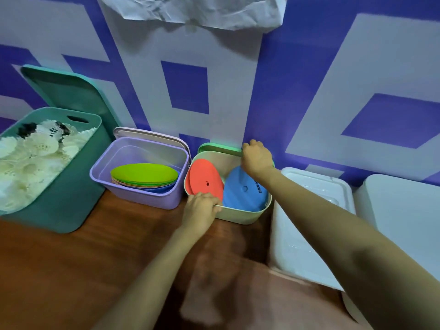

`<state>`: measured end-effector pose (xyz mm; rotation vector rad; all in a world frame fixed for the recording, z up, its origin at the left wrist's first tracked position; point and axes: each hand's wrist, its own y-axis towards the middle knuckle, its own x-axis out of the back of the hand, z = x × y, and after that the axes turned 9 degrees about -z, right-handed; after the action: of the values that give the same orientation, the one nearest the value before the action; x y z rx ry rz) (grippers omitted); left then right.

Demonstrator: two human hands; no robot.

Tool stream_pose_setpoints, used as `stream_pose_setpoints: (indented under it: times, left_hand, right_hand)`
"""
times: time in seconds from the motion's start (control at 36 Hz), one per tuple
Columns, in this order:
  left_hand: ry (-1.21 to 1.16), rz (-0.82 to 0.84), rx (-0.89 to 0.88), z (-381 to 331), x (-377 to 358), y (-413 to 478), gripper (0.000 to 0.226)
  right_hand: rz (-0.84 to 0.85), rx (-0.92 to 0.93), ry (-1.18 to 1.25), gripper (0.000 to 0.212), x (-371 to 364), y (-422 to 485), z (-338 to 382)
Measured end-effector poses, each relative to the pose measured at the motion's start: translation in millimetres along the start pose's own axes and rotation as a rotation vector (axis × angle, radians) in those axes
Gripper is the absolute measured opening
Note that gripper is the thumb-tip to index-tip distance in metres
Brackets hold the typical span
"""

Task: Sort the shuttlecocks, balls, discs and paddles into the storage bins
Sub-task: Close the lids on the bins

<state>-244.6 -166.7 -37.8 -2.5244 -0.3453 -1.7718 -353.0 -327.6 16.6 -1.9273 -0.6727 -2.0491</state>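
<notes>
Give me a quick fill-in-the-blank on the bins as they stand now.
1. The teal bin holds ____.
2. The top disc in the purple bin is ____.
3. The left hand grips the near ____ of the pale bin.
4. Beside the red disc stands a ____ one.
Missing: shuttlecocks, green, rim, blue.

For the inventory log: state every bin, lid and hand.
teal bin: open, full of shuttlecocks
teal lid: off, leaning on wall
purple bin: open, disc stack lying flat
pale green bin: open, red disc, blue disc tilted inside
pale green lid: off, upright behind it
white bin: lidded
left hand: grips pale green bin's near rim
right hand: grips pale green lid's top
</notes>
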Motion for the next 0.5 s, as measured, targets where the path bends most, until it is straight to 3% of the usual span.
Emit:
stream_pose_setpoints:
  times: [0.17, 0.33, 0.5]
  left_hand:
    - [-0.010, -0.015, -0.065, 9.5, -3.8, -1.5, 0.021]
    - [-0.121, -0.072, -0.021, 10.6, -1.8, -12.6, 0.016]
    - [-0.136, -0.076, 0.073, 2.8, -1.5, -11.0, 0.016]
  right_hand:
    - [-0.084, 0.016, -0.084, 0.029, -12.6, -1.5, 2.8]
    - [-0.153, -0.023, -0.049, 0.024, -12.6, -4.7, 6.4]
    - [-0.422, 0.028, 0.053, 0.025, 9.5, -17.7, 7.2]
